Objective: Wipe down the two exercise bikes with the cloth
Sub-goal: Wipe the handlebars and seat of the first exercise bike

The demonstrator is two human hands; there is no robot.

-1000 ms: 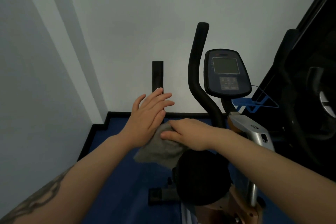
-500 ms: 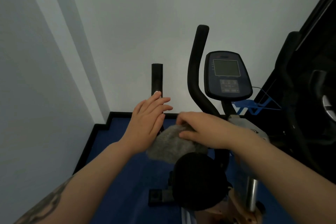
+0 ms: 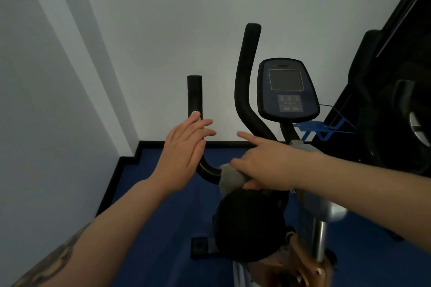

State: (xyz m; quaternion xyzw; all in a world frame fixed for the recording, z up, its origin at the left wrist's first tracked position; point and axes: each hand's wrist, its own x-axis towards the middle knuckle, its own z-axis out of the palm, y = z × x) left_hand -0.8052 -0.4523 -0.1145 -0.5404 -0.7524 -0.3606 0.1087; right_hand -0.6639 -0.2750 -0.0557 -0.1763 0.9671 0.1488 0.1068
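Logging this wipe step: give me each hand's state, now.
Left hand: open, fingers straight, holding nothing.
Right hand: holds the grey cloth against the handlebar, index finger extended.

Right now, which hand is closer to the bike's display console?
The right hand. It grips the grey cloth on the handlebar just below the console. The left hand lies flat against the left handlebar grip, farther to the left.
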